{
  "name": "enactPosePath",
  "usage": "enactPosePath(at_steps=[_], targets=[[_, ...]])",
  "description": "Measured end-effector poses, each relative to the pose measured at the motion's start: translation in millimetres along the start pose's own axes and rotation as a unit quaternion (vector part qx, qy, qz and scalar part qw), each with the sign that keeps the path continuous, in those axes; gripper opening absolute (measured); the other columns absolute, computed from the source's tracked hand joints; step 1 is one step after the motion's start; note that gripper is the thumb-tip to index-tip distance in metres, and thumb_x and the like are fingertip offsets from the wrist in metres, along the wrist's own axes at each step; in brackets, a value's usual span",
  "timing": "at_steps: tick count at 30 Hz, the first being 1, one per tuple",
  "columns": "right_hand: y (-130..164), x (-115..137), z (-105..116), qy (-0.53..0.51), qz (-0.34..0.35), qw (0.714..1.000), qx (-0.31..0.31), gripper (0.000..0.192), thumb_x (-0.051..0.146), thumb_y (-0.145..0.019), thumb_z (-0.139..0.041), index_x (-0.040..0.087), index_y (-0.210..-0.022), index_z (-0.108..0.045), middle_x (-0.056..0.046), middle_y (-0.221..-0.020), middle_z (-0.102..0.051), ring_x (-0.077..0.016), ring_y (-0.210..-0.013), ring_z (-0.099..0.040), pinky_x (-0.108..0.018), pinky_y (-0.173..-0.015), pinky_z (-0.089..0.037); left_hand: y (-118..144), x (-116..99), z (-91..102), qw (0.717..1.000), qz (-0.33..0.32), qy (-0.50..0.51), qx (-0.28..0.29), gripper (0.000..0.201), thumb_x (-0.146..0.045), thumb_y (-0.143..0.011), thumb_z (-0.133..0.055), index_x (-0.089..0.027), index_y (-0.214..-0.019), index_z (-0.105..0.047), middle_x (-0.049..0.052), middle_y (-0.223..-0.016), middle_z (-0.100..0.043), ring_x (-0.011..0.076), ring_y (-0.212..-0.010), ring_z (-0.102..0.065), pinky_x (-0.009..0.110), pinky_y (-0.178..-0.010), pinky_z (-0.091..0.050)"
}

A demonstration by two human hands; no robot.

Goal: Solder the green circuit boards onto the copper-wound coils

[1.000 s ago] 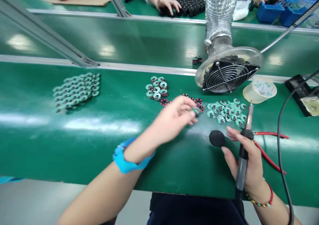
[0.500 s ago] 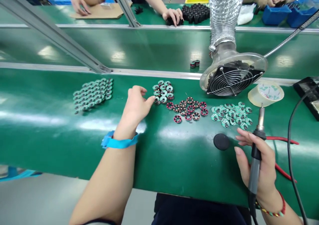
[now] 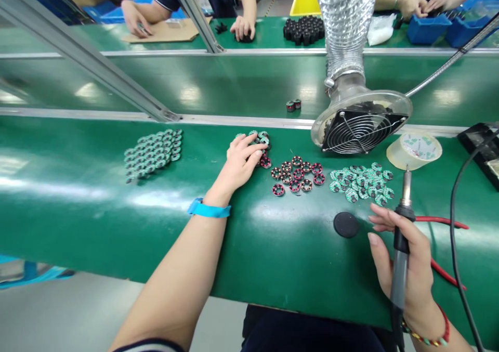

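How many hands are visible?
6: left hand over green-topped parts, right hand holding a soldering iron; co-workers' first hand at cardboard, second hand on a black part, third hand and fourth hand by a blue bin. More may be hidden.

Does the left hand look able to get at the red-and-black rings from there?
Probably yes: the left hand is close to the rings, and nothing appears to block the way.

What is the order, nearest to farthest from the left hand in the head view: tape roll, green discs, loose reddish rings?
1. Loose reddish rings, right of the left hand.
2. Green discs, farther right.
3. Tape roll, right of those discs.
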State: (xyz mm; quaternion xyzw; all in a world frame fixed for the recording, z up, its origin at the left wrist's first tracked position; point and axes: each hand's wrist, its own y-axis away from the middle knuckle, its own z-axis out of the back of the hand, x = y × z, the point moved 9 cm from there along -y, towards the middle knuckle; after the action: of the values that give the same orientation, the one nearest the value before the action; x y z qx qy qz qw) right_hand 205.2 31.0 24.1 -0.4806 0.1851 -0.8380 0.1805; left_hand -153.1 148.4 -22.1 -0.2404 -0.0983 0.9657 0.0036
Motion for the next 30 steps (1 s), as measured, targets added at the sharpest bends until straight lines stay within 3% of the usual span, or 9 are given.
enactPosePath(at_steps=[4, 6, 11, 17, 24, 30], targets=[[1, -1, 2, -0.007, 0.0, 1.0, -0.007, 0.058, 0.008, -0.086, -0.066, 0.027, -0.138, -0.05, -0.009, -0.128, -0.066, -0.0215, -0.098, -0.069, -0.041, -0.08, -0.057, 7, 9, 21.0, 1.0, 0.0, -0.015, -0.017, 0.044, -0.041, -0.094, -0.044, -0.025, -0.131, -0.062, 0.007, -0.157, -0.04, 0.0297, -0.148, -0.025, 0.052, -0.122, -0.02], [2, -1, 4, -0.006, -0.002, 1.0, -0.012, 0.056, 0.009, -0.086, -0.066, 0.027, -0.137, -0.051, -0.009, -0.127, -0.066, -0.0215, -0.096, -0.069, -0.041, -0.08, -0.057, 12, 12, 25.2, 0.999, -0.012, -0.044, 0.007, 0.054, -0.043, -0.087, -0.053, -0.024, -0.137, -0.056, 0.009, -0.161, -0.034, 0.0337, -0.149, -0.021, 0.055, -0.121, -0.018], [3, 0, 4, -0.003, 0.005, 1.0, -0.011, 0.054, 0.01, -0.087, -0.065, 0.026, -0.136, -0.051, -0.01, -0.127, -0.066, -0.0226, -0.097, -0.069, -0.042, -0.081, -0.058, 15, 7, 12.2, 0.991, -0.062, -0.098, 0.068, 0.071, -0.05, -0.082, -0.059, -0.022, -0.146, -0.046, 0.014, -0.163, -0.028, 0.04, -0.149, -0.022, 0.059, -0.119, -0.018], [3, -4, 3, 0.014, -0.011, 1.0, -0.011, 0.047, 0.014, -0.089, -0.063, 0.025, -0.133, -0.052, -0.011, -0.126, -0.066, -0.0238, -0.098, -0.069, -0.044, -0.082, -0.059, -3, 7, -3.5, 0.992, -0.075, -0.068, 0.076, 0.062, -0.047, -0.092, -0.045, -0.018, -0.146, -0.048, 0.016, -0.162, -0.03, 0.0386, -0.15, -0.021, 0.056, -0.121, -0.017], [2, -5, 6, 0.016, -0.004, 0.999, -0.031, 0.051, 0.013, -0.089, -0.064, 0.025, -0.136, -0.051, -0.01, -0.125, -0.066, -0.0214, -0.098, -0.069, -0.039, -0.079, -0.058, 0, 31, 14.8, 0.999, -0.012, -0.034, 0.0, 0.094, -0.053, -0.085, -0.051, -0.009, -0.156, -0.01, 0.024, -0.163, -0.02, 0.0354, -0.151, -0.021, 0.052, -0.121, -0.022], [3, -6, 3, 0.018, -0.012, 1.0, -0.014, 0.048, 0.013, -0.09, -0.063, 0.024, -0.136, -0.052, -0.009, -0.125, -0.066, -0.0201, -0.097, -0.068, -0.037, -0.082, -0.057, 22, 39, 24.0, 0.993, 0.089, -0.056, -0.054, 0.073, -0.048, -0.083, -0.055, -0.007, -0.142, -0.039, 0.024, -0.146, -0.045, 0.0367, -0.139, -0.038, 0.053, -0.117, -0.028]])
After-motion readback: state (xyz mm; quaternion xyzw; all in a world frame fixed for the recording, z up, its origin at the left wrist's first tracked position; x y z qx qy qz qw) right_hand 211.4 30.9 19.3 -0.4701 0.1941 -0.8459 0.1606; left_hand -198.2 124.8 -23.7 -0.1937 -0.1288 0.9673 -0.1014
